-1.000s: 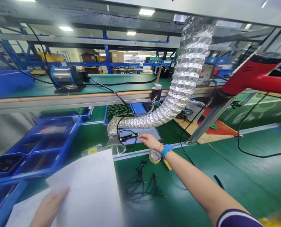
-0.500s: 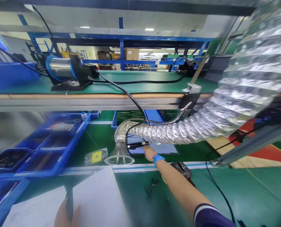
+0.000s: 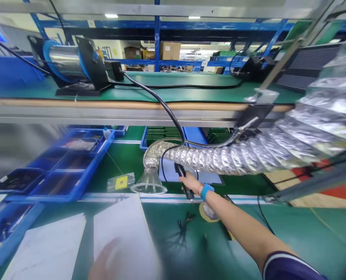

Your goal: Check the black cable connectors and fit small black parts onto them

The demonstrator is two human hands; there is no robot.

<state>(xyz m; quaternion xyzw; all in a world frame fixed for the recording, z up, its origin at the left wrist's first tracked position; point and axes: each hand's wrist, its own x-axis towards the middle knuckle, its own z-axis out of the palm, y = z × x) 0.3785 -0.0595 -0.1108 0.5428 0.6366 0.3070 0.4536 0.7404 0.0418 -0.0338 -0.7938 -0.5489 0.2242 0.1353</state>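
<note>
My right hand [image 3: 190, 182] is closed around a black electric screwdriver [image 3: 187, 191], just below the silver duct. The tool stands steeply tilted, its lower end toward the bench. Low in the picture, my left hand [image 3: 105, 259] is smeared by motion over a stack of white paper [image 3: 120, 225]; its fingers cannot be made out. Another white sheet [image 3: 47, 247] lies to the left. Black cable ends with small clips [image 3: 186, 221] rest on the green bench near my right forearm, beside a roll of tape [image 3: 205, 213].
A ribbed silver duct [image 3: 219, 157] crosses the bench and ends in a clear funnel [image 3: 149, 182]. A blue divided tray [image 3: 76, 186] stands left, and a small bag with a yellow square [image 3: 121, 182] lies near the funnel. Above runs a shelf [image 3: 149, 105] with a wire spool [image 3: 66, 62].
The screwdriver has swung from nearly level to steeply tilted in my right hand. My left hand has moved right across the paper. The whole view has shifted.
</note>
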